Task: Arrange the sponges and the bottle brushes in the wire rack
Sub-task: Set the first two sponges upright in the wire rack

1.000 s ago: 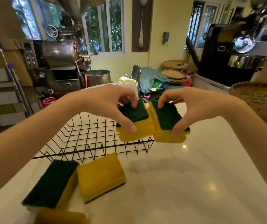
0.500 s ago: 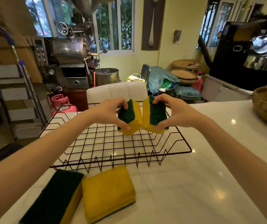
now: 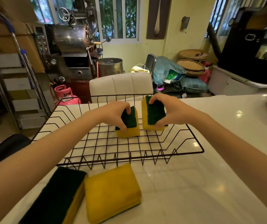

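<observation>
My left hand [image 3: 113, 113] covers the ten o'clock corner of its sponge [image 3: 129, 125], my right hand [image 3: 170, 110] covers the three o'clock side of the other sponge [image 3: 152, 113], and the frame's bottom edge cuts off the green-topped sponge [image 3: 55, 198] at seven o'clock.

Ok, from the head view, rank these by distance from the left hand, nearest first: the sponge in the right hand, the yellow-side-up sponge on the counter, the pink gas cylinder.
1. The sponge in the right hand, just right of the left hand, over the wire rack.
2. The yellow-side-up sponge, on the counter in front of the rack.
3. The pink gas cylinder, on the floor behind the counter, to the left.
</observation>
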A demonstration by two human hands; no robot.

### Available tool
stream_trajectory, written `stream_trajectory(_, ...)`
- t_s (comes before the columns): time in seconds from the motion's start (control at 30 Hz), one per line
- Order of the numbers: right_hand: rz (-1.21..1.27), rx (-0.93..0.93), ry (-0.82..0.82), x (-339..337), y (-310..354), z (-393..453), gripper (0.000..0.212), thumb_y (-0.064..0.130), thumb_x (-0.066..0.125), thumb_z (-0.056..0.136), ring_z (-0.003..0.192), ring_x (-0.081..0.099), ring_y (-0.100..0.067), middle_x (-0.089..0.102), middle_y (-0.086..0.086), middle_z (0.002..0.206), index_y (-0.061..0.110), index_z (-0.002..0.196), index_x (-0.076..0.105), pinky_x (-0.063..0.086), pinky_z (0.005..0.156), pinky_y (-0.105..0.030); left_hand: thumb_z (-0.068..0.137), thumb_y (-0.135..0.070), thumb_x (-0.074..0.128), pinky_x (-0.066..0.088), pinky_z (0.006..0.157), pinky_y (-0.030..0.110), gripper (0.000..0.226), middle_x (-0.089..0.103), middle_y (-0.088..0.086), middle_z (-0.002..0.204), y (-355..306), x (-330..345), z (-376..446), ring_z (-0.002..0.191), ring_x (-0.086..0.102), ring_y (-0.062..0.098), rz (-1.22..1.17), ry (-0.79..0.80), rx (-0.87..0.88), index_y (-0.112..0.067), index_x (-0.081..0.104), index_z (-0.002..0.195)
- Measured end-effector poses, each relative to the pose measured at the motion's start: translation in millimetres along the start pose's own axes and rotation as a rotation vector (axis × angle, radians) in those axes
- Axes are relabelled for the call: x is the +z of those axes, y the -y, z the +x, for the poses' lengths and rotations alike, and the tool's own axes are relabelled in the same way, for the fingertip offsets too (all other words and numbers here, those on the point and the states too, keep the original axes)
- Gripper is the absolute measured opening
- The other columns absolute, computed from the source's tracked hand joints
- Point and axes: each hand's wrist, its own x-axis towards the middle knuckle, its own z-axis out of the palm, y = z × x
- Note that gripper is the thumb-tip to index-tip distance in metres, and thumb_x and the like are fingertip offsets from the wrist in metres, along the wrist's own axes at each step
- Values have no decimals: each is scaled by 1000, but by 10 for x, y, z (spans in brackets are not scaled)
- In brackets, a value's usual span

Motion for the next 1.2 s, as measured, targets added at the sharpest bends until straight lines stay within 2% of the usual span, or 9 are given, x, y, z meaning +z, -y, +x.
stream_trajectory(0.13, -93, 7, 85, 38, 34, 123, 75, 20, 81, 63, 101, 42, -13, 45, -1, 119, 19, 126, 41, 42, 77, -23, 67, -26, 76, 39, 76, 26, 59, 48, 7, 121, -38, 19, 75, 96, 41, 15, 12, 31, 10, -16, 46, 116)
stream_trajectory(0.3, -191, 32, 198, 103, 60, 272, 73, 20, 79, 66, 107, 46, -20, 47, -8, 126, 17, 127, 38, 43, 81, -28, 67, -25, 75, 39, 76, 25, 57, 47, 4, 114, -27, 67, 86, 95, 42, 15, -36, 3, 20, -16, 47, 115)
stream_trajectory(0.43, -228, 65, 278, 129, 62, 366, 74, 21, 79, 66, 100, 44, -17, 47, -8, 126, 18, 128, 38, 42, 80, -29, 66, -26, 76, 37, 64, 15, 55, 42, -1, 105, -8, 71, 71, 94, 42, 15, -74, -20, 30, -17, 48, 113)
stream_trajectory(0.53, -225, 84, 316, 101, 71, 395, 74, 22, 79, 66, 99, 43, -17, 46, -4, 122, 20, 128, 38, 42, 79, -30, 66, -25, 75, 36, 64, 12, 55, 42, -2, 105, -9, 77, 68, 95, 43, 15, -92, -22, 38, -17, 49, 113)
stream_trajectory(0.67, -251, 93, 342, 87, 87, 426, 73, 21, 78, 68, 98, 41, -17, 40, 1, 111, 21, 129, 38, 39, 78, -30, 69, -22, 74, 40, 68, 16, 54, 43, -1, 107, -10, 72, 56, 96, 44, 16, -122, -10, 38, -17, 48, 115)
stream_trajectory(0.8, -272, 91, 352, 101, 68, 462, 74, 21, 78, 68, 99, 41, -17, 46, -5, 125, 21, 129, 38, 39, 80, -31, 69, -23, 74, 40, 67, 15, 54, 44, -1, 107, 2, 71, 57, 96, 45, 16, -138, 5, 31, -19, 47, 116)
stream_trajectory(0.93, -297, 93, 353, 132, 67, 489, 74, 21, 78, 68, 101, 42, -18, 46, -8, 130, 20, 130, 38, 40, 81, -31, 70, -26, 73, 40, 77, 24, 53, 47, 1, 111, 5, 78, 57, 99, 45, 16, -125, 15, 25, -20, 48, 116)
stream_trajectory(1.03, -313, 81, 350, 143, 77, 471, 72, 23, 77, 69, 111, 45, -23, 46, -8, 131, 19, 130, 40, 38, 82, -29, 71, -30, 73, 38, 82, 25, 53, 50, 4, 122, 3, 66, 49, 107, 46, 18, -87, 16, 34, -22, 51, 119)
stream_trajectory(1.2, -447, 52, 356, 171, 166, 431, 69, 32, 73, 72, 116, 41, -27, 45, -11, 127, 17, 131, 42, 39, 87, -33, 77, -34, 65, 36, 93, 30, 57, 40, 8, 137, -91, 32, -15, 122, 39, 24, 79, 27, 16, -21, 45, 129)
